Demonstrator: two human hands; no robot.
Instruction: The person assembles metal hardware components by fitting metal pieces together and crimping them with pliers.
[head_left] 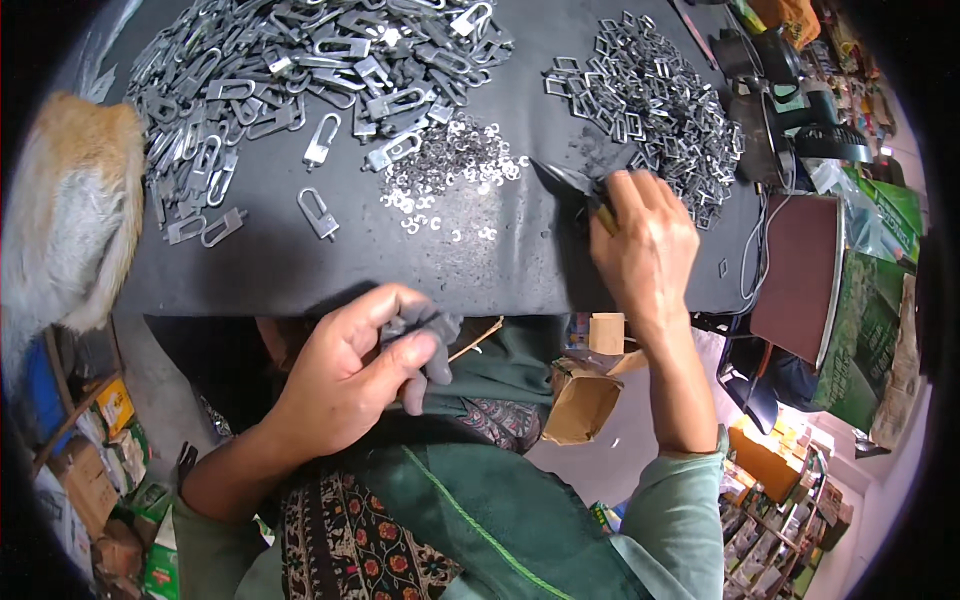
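Note:
My left hand (365, 360) is closed in front of the table's near edge, thumb and fingers pinching a small dark grey metal piece (405, 325) whose shape is mostly hidden. Its far fingers look dark grey. My right hand (645, 235) grips pointed pliers (568, 178) over the table, a yellowish handle showing beside the fingers. The pliers' tips point left, close to the right edge of a pile of small C-shaped clips (450, 165). Behind those clips lies a big heap of silvery looped metal pieces (330, 60), with a few lying apart nearer me.
Small rectangular metal frames (650, 90) are heaped beyond my right hand on the dark tabletop (480, 270). A furry animal (75, 210) is at the table's left end. A black fan-like device (832, 140) and cables stand at the right. Below is an opened cardboard box (583, 405).

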